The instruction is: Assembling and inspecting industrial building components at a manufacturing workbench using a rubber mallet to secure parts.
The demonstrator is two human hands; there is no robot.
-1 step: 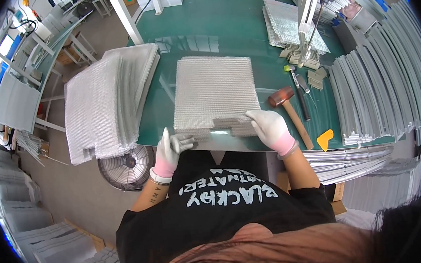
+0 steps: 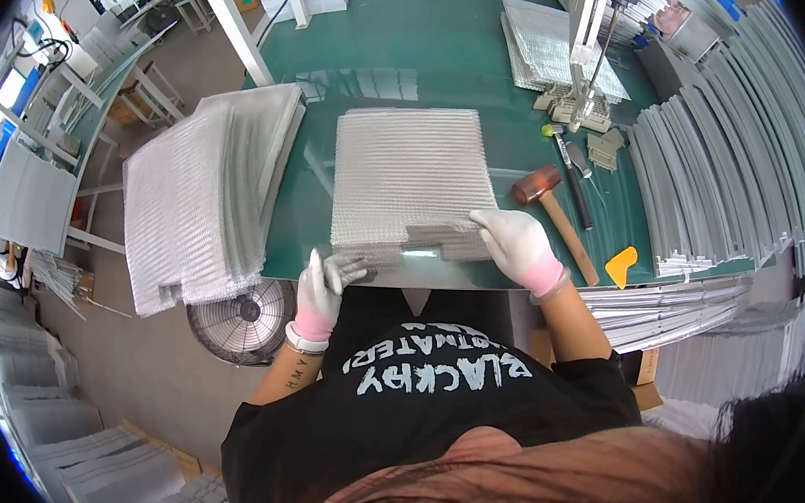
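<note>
A stack of silvery corrugated mesh sheets (image 2: 410, 166) lies flat on the green table in front of me, with a notch in its near edge. My gloved right hand (image 2: 515, 245) is at the near right corner of this stack, its thumb and fingers closed on the edge of a mesh sheet. Beside the near left corner is my gloved left hand (image 2: 328, 284), its fingers apart and stretched toward the stack. It holds nothing that I can see.
A rubber mallet (image 2: 537, 185), a hammer (image 2: 577, 181) and a yellow scraper-like piece (image 2: 622, 266) lie to the right. Thick mesh stacks stand left (image 2: 195, 197) and right (image 2: 712, 161). A press-like tool (image 2: 587, 67) rises behind. A floor fan (image 2: 245, 316) sits below left.
My left fingertips have shifted very slightly left, away from the stack. My right hand and the mesh sheets look the same.
</note>
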